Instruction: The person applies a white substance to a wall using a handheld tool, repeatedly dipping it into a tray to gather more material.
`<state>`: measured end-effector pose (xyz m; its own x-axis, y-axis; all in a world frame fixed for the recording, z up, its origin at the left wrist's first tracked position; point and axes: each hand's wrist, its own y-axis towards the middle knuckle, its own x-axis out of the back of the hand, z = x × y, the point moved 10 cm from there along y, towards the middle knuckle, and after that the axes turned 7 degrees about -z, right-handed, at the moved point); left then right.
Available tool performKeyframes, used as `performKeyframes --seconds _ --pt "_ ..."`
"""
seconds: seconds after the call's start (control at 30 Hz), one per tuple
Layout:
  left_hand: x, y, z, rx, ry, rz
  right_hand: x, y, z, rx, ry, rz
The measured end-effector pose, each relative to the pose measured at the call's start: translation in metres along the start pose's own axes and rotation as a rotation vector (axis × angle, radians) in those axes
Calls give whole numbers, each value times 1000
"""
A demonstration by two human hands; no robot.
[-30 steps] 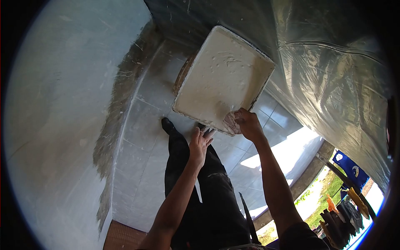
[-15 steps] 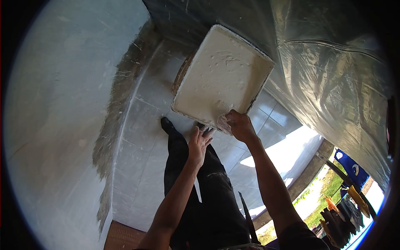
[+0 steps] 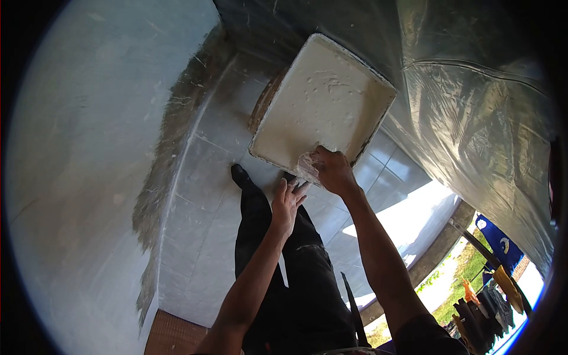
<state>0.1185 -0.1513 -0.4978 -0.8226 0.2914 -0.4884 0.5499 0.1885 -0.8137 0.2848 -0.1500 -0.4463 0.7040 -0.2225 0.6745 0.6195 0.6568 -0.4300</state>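
A shallow rectangular tray (image 3: 357,54) with a crusted rim holds creamy white paste (image 3: 322,100). My right hand (image 3: 336,170) is closed around a flat, paste-smeared scraper (image 3: 307,166) at the tray's near edge. Part of the scraper lies behind my fingers, and its blade overlaps the near rim in this view. Just below that rim, my left hand (image 3: 286,204) is open, palm turned partly up, with fingers stretched out and whitish smears on the fingertips. Nothing sits in my left hand.
The tray rests on a brown, rounded support (image 3: 265,102) over grey floor tiles (image 3: 204,177). To the left stands a pale wall (image 3: 89,148) with a rough dark strip along its base. Plastic sheeting (image 3: 467,118) hangs at right. Grass and hanging items show beyond the low right edge.
My right hand has moved slightly left and up with the scraper, turning it across the near rim. My left hand stays open below the tray, almost unmoved.
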Motion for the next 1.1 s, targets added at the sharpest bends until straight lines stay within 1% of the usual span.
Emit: performKeyframes --seconds 0.2,0.27,0.37,0.4,0.47,0.57,0.7,0.77,0.87,0.97,1.0,1.07,1.1 --pt "1 1 0 -3 -2 -4 16 1 17 15 55 -88" --pt "0 1 -1 -11 -6 -4 16 2 28 84 49 -116" --pt "2 1 -1 -11 -12 -11 11 4 33 110 -8 -88" --pt "3 1 0 -1 -13 -11 14 3 34 109 -6 -87" --pt "5 1 0 9 -14 -10 19 2 21 -4 -97 -22" --pt "2 0 -4 -7 -10 7 30 -2 6 -49 -186 -34" --pt "1 -1 -4 -5 -3 -7 38 -4 3 -49 -162 -46" --pt "3 0 -2 -2 -1 -3 42 -2 15 21 -175 -102" --pt "3 0 -2 -1 6 -4 34 2 28 76 -153 -85" --pt "4 0 -1 10 20 40 29 4 27 84 -131 -58" --pt "3 0 -1 7 18 38 30 6 23 85 -131 -58" --pt "3 1 -3 2 15 36 32 10 5 -10 -207 -52" --pt "3 0 -2 5 15 35 33 10 5 -11 -209 -50"
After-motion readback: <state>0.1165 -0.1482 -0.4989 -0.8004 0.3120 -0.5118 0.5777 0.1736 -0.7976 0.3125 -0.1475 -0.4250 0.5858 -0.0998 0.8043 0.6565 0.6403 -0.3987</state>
